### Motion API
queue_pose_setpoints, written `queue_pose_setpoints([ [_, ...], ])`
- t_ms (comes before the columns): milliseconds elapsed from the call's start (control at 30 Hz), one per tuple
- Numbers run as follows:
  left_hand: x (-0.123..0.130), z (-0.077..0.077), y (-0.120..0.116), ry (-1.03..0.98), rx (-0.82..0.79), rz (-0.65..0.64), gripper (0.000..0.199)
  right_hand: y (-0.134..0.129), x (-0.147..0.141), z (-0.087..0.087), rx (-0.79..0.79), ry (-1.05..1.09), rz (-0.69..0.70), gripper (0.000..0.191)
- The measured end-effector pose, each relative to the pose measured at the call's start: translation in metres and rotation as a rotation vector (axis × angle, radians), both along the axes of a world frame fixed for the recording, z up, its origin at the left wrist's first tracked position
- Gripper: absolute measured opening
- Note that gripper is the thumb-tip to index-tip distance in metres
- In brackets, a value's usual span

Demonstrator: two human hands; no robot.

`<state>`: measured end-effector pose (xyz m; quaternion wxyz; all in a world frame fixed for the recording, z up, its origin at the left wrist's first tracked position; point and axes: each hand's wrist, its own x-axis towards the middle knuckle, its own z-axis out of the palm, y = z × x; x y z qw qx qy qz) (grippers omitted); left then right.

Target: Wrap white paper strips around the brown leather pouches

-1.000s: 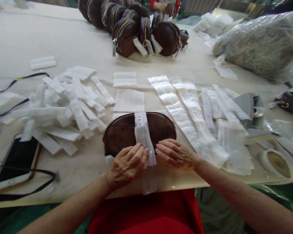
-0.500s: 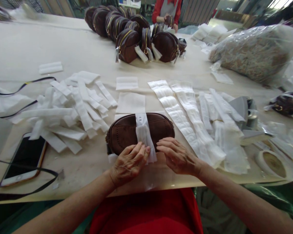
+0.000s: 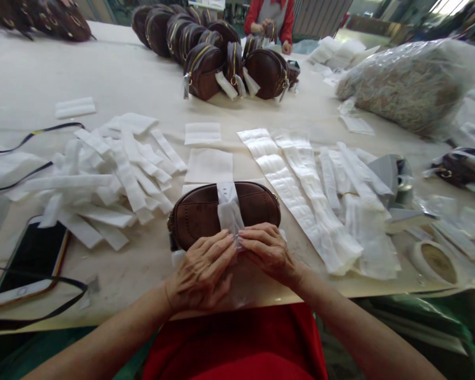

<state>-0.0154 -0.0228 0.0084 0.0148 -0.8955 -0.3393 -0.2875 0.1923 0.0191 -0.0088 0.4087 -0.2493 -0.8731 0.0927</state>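
Observation:
A dark brown oval bag [image 3: 257, 205] lies on the table in front of me. Across its middle runs a white wrapping strip [image 3: 228, 208] that comes down over the near edge. My left hand [image 3: 203, 266] and my right hand [image 3: 267, 250] meet at this lower end, fingertips almost touching. The fingers of both hands are pressed together on the strip, the left from its left side and the right from its right side. Under my fingers the strip's end is partly hidden.
Loose white strips [image 3: 119, 174] are heaped on the left near a phone [image 3: 27, 258]. Long white sheets [image 3: 296, 184], a tape dispenser [image 3: 396, 184] and a tape roll [image 3: 435, 263] lie right. Several brown bags [image 3: 206, 68] stand farther back, before a person in red sleeves [image 3: 287, 26].
My right hand has moved left from the bag's near right edge to the strip's end. My left hand has shifted slightly lower. More brown bags show at the far left.

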Motion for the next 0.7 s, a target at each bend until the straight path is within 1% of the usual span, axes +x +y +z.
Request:
queue_pose_setpoints([
  [33,0.001,0.001,0.001,-0.004,0.010,0.014,0.033,0.000,-0.001,-0.001,0.002,0.010,-0.006,0.017],
  [133,0.007,-0.001,0.005,-0.049,0.133,0.105,0.018,0.001,-0.003,0.000,0.009,0.027,-0.022,0.019],
  [233,0.011,-0.006,0.007,-0.057,0.187,0.140,0.017,-0.005,0.003,0.007,-0.011,-0.016,0.016,0.027],
  [333,0.011,-0.010,0.007,-0.047,0.187,0.135,0.018,-0.025,0.016,0.016,-0.058,-0.086,0.032,0.037],
  [400,0.011,-0.011,0.006,-0.041,0.196,0.124,0.020,-0.043,0.023,0.019,-0.118,-0.148,0.047,0.037],
  [467,0.010,-0.012,0.005,-0.024,0.202,0.118,0.020,-0.059,0.024,0.016,-0.162,-0.220,0.074,0.033],
  [533,0.010,-0.012,0.004,-0.006,0.204,0.126,0.020,-0.070,0.019,0.009,-0.169,-0.252,0.064,0.023],
  [600,0.010,-0.010,0.004,0.004,0.210,0.129,0.020,-0.074,0.011,0.002,-0.141,-0.215,0.032,0.017],
  [700,0.010,-0.008,0.004,0.019,0.230,0.122,0.019,-0.073,0.001,-0.002,-0.103,-0.084,0.000,0.023],
])
